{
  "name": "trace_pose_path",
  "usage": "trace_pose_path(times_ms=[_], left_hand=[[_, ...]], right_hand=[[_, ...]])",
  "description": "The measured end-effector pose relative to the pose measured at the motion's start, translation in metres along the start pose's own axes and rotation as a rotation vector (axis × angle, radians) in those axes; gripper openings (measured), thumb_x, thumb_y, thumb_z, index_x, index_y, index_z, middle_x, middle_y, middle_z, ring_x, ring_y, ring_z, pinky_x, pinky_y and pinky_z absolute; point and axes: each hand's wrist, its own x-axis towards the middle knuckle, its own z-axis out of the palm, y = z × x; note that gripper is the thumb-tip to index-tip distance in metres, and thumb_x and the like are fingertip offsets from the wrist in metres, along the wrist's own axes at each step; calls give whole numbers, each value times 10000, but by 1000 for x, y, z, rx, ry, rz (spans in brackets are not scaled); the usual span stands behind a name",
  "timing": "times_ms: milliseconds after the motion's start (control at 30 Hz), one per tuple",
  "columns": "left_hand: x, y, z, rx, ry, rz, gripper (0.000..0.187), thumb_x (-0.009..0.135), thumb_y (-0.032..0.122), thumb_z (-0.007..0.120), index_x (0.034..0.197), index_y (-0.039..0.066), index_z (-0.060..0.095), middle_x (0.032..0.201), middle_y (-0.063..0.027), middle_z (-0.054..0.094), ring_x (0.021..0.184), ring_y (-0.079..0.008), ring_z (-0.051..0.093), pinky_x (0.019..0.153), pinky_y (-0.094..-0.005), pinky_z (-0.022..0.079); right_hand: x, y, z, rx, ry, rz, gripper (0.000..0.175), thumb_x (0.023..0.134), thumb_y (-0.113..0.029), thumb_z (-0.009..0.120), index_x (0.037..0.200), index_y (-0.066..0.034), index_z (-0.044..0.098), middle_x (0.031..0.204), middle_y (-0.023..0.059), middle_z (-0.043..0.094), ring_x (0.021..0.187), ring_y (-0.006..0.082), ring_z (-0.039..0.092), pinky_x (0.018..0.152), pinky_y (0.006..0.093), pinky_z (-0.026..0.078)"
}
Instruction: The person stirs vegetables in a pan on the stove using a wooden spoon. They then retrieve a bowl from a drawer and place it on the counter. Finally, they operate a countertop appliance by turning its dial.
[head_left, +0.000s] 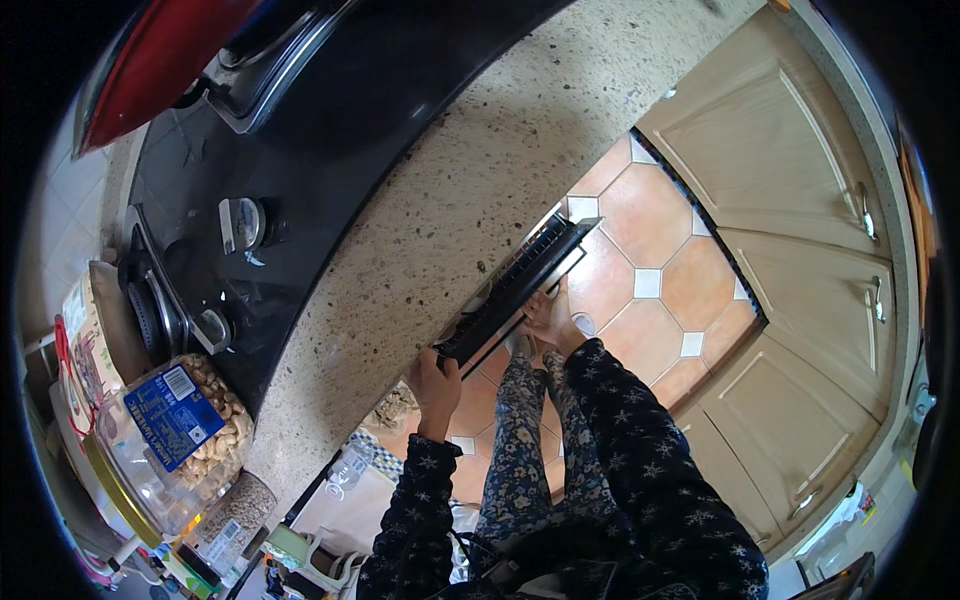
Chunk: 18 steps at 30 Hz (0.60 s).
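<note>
Below the speckled counter edge, a dark oven-like door or drawer front (517, 296) is tilted out, with a black wire rack (544, 238) behind its top edge. My left hand (436, 390) grips the near end of this front, thumb on top. Against its outer face, close to a long bar handle (566, 270), is my right hand (547, 313); its fingers are partly hidden, and whether they close on the bar I cannot tell.
A speckled stone counter (450, 172) borders a black hob (322, 172). A red pan or lid (165, 67) is at upper left. A plastic jar of cashews (180, 450) stands at lower left. Wooden cabinets (772, 142) line the right; tiled floor (637, 217) lies between.
</note>
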Motion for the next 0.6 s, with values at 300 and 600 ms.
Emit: trace_pose_path(times_ms=[300, 600], left_hand=[[13, 2, -2, 62, 68, 65, 451, 930, 352, 487, 1229, 16, 450, 1103, -199, 544, 1028, -359, 500, 870, -452, 404], [18, -17, 8, 225, 89, 95, 472, 972, 354, 375, 1314, 30, 365, 1190, -210, 512, 1111, -366, 482, 949, -487, 338]], right_hand=[[55, -10, 53, 88, 65, -57, 911, 754, -841, 199, 1235, -115, 467, 886, 43, 516, 977, 221, 474, 973, 436, 249], [-39, -6, 113, 73, -6, -483, 482, 912, -495, 445, 1127, -67, 500, 1046, 46, 559, 977, 198, 562, 730, 334, 490]])
